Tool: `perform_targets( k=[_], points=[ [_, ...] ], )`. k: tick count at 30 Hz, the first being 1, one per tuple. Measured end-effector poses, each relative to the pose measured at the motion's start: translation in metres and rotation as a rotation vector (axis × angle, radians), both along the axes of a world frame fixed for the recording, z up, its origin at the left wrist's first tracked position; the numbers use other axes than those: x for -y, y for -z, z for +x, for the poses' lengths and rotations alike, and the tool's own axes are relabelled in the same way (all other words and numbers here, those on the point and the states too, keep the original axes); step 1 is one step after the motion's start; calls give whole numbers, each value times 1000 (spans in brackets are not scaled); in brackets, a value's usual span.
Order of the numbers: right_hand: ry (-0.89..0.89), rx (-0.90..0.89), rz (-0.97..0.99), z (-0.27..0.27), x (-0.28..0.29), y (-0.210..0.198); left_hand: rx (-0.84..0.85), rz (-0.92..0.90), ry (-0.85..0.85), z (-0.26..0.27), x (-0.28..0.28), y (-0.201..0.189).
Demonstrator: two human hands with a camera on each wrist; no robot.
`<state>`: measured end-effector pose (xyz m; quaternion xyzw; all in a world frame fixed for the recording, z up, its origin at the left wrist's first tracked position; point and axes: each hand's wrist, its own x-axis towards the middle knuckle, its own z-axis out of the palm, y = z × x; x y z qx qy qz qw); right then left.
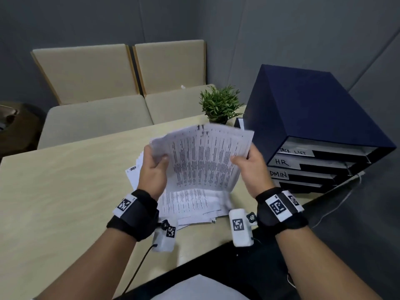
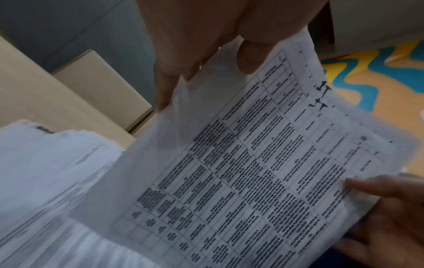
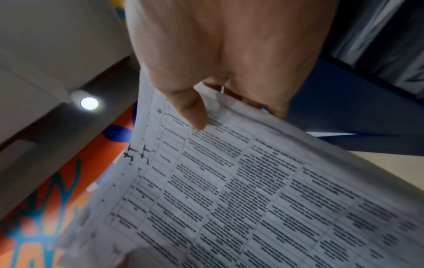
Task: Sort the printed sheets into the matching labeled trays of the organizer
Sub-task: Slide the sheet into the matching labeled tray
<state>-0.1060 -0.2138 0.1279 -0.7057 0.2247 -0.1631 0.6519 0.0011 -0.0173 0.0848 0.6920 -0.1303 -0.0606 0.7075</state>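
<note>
A printed sheet (image 1: 201,156) with a table of text is held up over the table, curved, between both hands. My left hand (image 1: 154,165) pinches its left edge, thumb on the front. My right hand (image 1: 249,163) pinches its right edge. The sheet (image 2: 252,172) fills the left wrist view, with my left fingers (image 2: 246,59) behind its edge. My right thumb (image 3: 195,112) presses on the sheet (image 3: 252,199) in the right wrist view. A loose pile of printed sheets (image 1: 194,204) lies under it. The dark blue organizer (image 1: 307,118) stands at the right, trays labelled TASK LIST (image 1: 293,151), HR (image 1: 282,163) and ADMIN (image 1: 279,174).
A small potted plant (image 1: 220,105) stands behind the held sheet, left of the organizer. Two beige chairs (image 1: 121,83) sit beyond the table's (image 1: 65,191) far edge. The near table edge runs diagonally below my wrists.
</note>
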Motion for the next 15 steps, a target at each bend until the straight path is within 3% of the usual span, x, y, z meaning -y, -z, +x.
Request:
perform_targets(
  k=[6, 10, 15],
  points=[
    [-28, -255, 13, -20, 3, 57, -166, 193, -2, -27, 9, 43],
    [-4, -242, -17, -29, 28, 49, -125, 246, -89, -31, 26, 41],
    [-57, -277, 49, -56, 72, 54, -135, 222, -47, -55, 53, 37]
  ],
)
